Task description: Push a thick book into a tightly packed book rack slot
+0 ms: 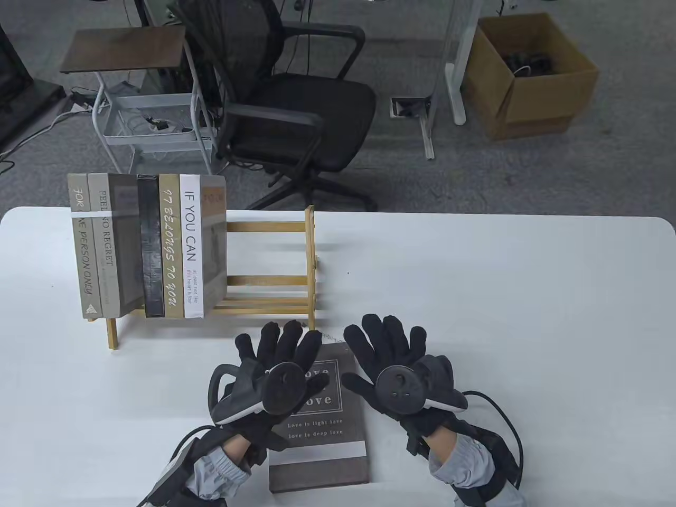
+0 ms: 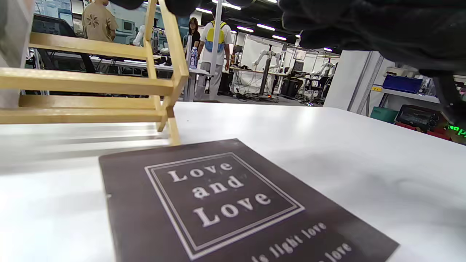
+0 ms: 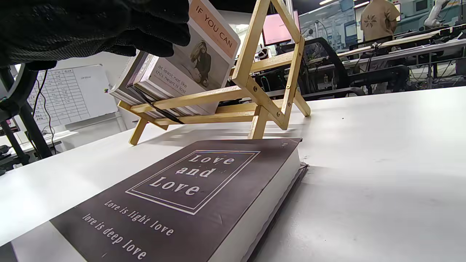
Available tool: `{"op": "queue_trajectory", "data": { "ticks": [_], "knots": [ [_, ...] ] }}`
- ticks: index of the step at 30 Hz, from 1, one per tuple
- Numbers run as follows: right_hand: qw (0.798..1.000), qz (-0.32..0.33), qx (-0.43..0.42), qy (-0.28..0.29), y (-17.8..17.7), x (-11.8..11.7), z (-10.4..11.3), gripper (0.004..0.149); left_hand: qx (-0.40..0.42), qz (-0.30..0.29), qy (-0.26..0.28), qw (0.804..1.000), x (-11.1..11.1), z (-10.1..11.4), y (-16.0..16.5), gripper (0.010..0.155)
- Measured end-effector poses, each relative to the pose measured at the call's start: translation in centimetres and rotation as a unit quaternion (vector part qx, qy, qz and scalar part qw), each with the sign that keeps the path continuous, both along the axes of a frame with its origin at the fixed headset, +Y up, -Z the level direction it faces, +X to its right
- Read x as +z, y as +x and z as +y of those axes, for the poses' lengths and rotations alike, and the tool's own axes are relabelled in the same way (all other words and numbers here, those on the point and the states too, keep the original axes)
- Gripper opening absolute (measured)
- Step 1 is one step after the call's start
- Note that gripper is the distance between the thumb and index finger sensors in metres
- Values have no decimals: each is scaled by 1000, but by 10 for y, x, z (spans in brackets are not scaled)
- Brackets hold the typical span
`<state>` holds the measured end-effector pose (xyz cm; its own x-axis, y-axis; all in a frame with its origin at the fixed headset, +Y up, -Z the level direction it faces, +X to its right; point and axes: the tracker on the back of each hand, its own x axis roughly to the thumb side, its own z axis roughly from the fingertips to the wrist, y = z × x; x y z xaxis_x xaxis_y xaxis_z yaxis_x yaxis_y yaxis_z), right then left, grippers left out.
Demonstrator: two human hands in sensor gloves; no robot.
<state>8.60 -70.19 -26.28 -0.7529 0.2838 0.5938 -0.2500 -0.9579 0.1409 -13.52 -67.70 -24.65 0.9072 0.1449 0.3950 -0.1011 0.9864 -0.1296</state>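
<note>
I want to catch the "Love and Love" book (image 1: pixel 317 422) by both long edges and lift it level — it's thick. My left hand (image 1: pixel 274 369) and right hand (image 1: pixel 393 364) hover spread, gripping nothing; the book lies flat between them near the tabletop's near edge, touching the wooden rack (image 1: pixel 274 264).

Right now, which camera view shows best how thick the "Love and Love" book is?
The right wrist view: the "Love and Love" book lies flat there with its white page edge fully exposed along the side. The table view shows mainly the cover, partly hidden by both hands. The left wrist view shows only the cover.
</note>
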Motion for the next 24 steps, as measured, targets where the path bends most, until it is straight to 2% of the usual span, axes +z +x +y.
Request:
{"op": "queue_trajectory", "data": {
  "ticks": [10, 17, 24],
  "knots": [
    [1000, 0, 0, 1, 0, 0, 1, 77, 1, 7, 0, 1000, -1, 0, -2, 73],
    [1000, -4, -4, 3, 2, 0, 2, 77, 20, 65, -18, 998, -14, -2, -22, 72],
    [1000, -4, -5, 3, 2, 0, 2, 77, 28, 137, -104, 985, -40, -30, -51, 68]
  ]
}}
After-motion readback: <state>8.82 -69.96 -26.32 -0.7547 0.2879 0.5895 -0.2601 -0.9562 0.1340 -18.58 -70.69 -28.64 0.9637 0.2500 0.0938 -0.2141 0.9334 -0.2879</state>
